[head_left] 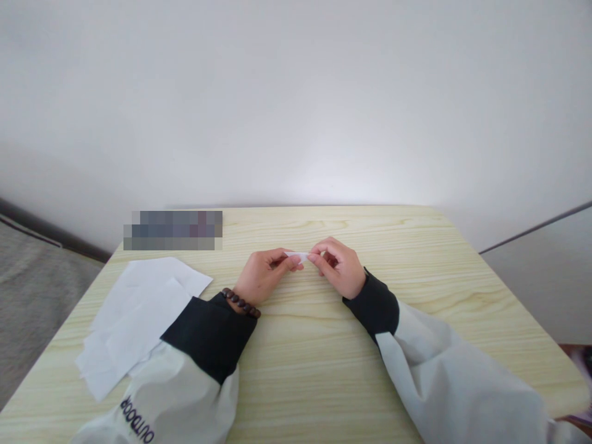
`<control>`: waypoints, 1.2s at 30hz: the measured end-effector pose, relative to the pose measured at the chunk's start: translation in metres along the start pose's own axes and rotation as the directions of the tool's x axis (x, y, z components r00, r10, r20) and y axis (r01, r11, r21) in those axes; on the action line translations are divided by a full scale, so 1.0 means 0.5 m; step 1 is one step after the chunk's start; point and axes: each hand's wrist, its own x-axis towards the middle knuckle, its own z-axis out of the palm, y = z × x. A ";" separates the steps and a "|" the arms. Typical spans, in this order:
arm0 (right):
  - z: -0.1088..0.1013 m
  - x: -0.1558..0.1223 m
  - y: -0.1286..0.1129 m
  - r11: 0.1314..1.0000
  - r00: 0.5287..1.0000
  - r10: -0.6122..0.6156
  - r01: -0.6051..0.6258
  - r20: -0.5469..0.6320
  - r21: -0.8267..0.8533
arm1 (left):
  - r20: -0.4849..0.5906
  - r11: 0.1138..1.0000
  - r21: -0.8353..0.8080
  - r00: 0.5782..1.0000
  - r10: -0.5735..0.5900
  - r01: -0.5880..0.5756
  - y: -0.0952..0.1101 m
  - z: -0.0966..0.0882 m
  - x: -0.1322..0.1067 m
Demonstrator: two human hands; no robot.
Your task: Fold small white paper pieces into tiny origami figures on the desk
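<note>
A small piece of folded white paper [300, 255] is held above the middle of the table, between both hands. My left hand [264, 274] pinches its left end between thumb and fingers. At the other end, my right hand [340, 265] grips it with thumb and forefinger, the remaining fingers curled. Part of the paper is hidden behind the fingertips. Several loose sheets of white paper [143, 314] lie overlapping to the left, partly covered by my left sleeve.
The pale wood-grain table [314, 382] reaches back to a white wall [296, 98]. A pixelated, blurred-out thing [173, 230] lies at the table's back left. Grey fabric [37, 302] shows beyond the left edge.
</note>
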 end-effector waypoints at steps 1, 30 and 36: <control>0.000 0.000 0.001 1.000 1.000 -0.006 0.005 0.008 0.013 | 0.007 1.000 -0.017 1.000 0.001 0.000 0.000 -0.001 0.000; -0.005 0.000 -0.016 0.985 0.987 -0.128 0.138 0.095 -0.104 | -0.065 0.999 0.024 0.997 0.050 -0.048 0.006 -0.006 -0.002; -0.003 0.001 -0.018 0.987 0.987 -0.129 0.137 0.093 -0.089 | -0.073 0.999 0.012 0.997 0.030 -0.029 0.007 -0.004 -0.002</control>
